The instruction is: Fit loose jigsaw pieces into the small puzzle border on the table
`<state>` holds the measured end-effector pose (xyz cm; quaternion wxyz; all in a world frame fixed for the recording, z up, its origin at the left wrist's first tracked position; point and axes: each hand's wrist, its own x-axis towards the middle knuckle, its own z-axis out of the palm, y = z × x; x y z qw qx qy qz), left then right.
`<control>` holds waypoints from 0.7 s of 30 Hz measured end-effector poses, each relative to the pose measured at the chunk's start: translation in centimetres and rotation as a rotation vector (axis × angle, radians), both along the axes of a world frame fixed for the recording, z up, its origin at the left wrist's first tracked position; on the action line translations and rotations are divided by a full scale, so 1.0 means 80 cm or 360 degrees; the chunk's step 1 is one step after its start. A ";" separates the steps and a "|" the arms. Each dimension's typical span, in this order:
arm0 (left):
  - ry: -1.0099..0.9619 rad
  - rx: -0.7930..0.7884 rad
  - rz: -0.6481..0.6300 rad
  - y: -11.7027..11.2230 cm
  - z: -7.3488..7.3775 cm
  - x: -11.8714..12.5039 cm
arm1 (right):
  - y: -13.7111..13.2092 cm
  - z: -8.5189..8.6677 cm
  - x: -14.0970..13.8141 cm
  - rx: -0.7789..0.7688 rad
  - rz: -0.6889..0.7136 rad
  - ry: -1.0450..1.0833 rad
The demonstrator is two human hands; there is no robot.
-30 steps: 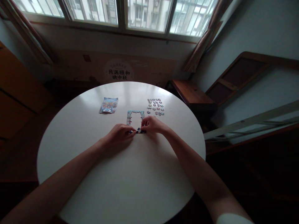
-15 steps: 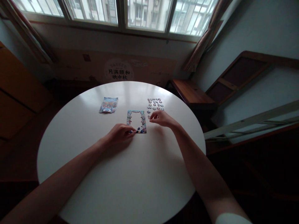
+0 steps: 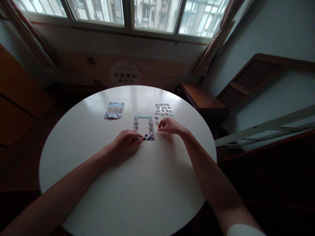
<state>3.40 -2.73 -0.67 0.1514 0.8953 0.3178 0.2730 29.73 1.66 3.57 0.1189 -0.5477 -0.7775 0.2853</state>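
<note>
A partly assembled jigsaw puzzle [image 3: 151, 124] lies on the white table, its border joined round a bare middle, with some dark blue pieces inside the lower edge. My left hand [image 3: 126, 139] rests at its lower left corner, thumb and forefinger closed together at a small dark puzzle piece [image 3: 144, 138]; the hand covers that corner. Just right of the border hovers my right hand [image 3: 169, 126], fingers curled and tips together; what they hold, if anything, is too small to make out. Beyond it, loose puzzle pieces [image 3: 166, 114] are spread in rows.
A colourful picture packet [image 3: 114, 110] lies on the round table [image 3: 123, 196] at the back left. Behind the table are a printed cardboard panel [image 3: 157, 70] and windows. A wooden bench [image 3: 199, 95] stands past the table's right edge.
My right hand has shifted very slightly down and right beside the puzzle. My left hand keeps its place at the lower left corner.
</note>
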 end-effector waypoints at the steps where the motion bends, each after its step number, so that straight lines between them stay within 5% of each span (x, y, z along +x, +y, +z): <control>1: -0.0002 -0.0001 0.0000 0.000 0.000 0.000 | 0.000 0.000 0.000 0.0002 -0.0002 -0.0004; 6: -0.0002 0.0028 -0.0016 0.001 -0.004 -0.001 | -0.004 -0.003 -0.009 0.0068 0.0031 0.0113; 11: 0.0005 0.0072 -0.0030 0.005 -0.009 -0.002 | -0.014 -0.010 -0.032 0.0103 0.0312 0.0357; 21: 0.0059 0.0100 -0.0151 -0.002 0.006 0.001 | -0.022 -0.013 -0.043 0.0055 0.0549 0.0221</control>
